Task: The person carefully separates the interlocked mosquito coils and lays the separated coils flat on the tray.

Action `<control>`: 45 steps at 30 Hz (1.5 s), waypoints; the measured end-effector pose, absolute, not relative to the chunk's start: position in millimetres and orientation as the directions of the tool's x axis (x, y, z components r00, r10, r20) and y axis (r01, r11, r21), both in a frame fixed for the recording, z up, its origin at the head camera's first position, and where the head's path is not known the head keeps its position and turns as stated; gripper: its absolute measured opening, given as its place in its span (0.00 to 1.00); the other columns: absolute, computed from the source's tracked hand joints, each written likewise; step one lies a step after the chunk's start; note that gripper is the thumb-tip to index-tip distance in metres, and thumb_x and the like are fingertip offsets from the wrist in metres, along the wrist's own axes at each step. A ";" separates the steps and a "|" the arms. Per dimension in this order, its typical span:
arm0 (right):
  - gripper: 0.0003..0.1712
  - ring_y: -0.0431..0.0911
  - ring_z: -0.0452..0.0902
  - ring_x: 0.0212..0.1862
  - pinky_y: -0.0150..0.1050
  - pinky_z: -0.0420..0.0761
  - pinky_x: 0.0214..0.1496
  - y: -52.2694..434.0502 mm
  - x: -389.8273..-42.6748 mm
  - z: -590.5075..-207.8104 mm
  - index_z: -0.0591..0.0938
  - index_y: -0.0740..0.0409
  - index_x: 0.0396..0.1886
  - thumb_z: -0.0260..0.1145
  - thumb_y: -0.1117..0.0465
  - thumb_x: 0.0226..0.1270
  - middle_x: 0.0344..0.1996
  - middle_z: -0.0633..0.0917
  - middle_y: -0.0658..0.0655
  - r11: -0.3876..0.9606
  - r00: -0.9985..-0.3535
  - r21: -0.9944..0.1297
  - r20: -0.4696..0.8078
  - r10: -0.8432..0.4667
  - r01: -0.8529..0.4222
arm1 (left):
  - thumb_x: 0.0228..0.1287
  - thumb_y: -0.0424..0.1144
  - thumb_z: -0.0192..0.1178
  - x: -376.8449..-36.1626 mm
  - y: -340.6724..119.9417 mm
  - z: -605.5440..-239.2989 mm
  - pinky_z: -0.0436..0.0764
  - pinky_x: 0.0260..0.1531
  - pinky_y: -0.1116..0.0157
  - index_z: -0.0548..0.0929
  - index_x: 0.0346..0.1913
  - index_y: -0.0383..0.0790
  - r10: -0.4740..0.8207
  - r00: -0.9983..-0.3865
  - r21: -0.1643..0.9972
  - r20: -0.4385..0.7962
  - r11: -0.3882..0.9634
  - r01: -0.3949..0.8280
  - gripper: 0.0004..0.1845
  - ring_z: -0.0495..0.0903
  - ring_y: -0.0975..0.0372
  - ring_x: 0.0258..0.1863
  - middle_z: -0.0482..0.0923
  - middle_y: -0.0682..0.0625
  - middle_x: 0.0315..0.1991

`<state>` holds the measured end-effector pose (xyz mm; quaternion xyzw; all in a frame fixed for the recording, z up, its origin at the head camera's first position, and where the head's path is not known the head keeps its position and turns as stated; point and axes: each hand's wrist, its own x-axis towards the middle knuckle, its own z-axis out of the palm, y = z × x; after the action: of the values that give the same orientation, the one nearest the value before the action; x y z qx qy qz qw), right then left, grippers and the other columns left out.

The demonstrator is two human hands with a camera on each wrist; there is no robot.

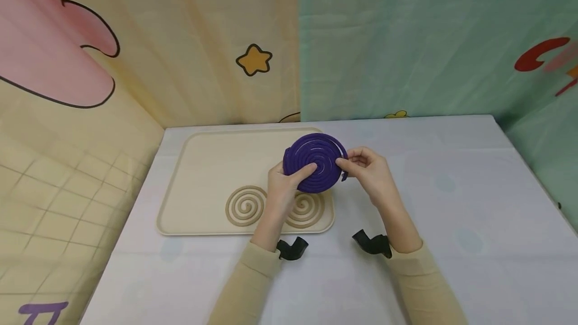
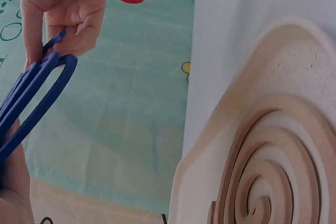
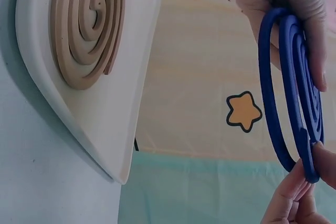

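A purple spiral coil [image 1: 316, 162] is held up above the beige tray [image 1: 203, 164], tilted toward the camera. My left hand [image 1: 286, 180] grips its left edge, thumb across the front. My right hand [image 1: 363, 164] pinches the coil's loose outer end at the right rim. In the left wrist view the coil [image 2: 31, 98] shows edge-on with the right hand's fingers [image 2: 63, 14] on its tip. The right wrist view shows the coil [image 3: 294, 87] edge-on with the left hand [image 3: 294, 9] gripping its top and the right fingertips [image 3: 296, 192] at the bottom.
Two tan spiral coils [image 1: 246, 205] [image 1: 307, 209] lie side by side at the tray's front edge; one of them [image 3: 89, 30] is seen in the right wrist view. The tray sits on a white tablecloth [image 1: 451, 204]. Printed fabric walls [image 1: 406, 39] close in the back and sides.
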<state>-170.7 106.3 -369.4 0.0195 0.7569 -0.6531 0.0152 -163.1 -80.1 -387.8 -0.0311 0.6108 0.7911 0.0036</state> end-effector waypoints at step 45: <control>0.16 0.32 0.79 0.30 0.25 0.81 0.37 106.7 -173.9 -375.5 0.83 0.66 0.46 0.69 0.58 0.66 0.33 0.86 0.53 0.348 -0.997 -0.935 0.069 -0.017 -0.070 | 0.56 0.34 0.71 -170.5 -86.2 -392.3 0.82 0.54 0.62 0.81 0.58 0.38 0.143 -0.989 0.999 -0.037 0.021 -0.035 0.25 0.83 0.55 0.51 0.84 0.42 0.53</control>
<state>-173.9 106.7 -375.5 -0.0266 0.8207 -0.5703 -0.0235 -170.5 -86.2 -392.3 0.0380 0.7117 0.6985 0.0634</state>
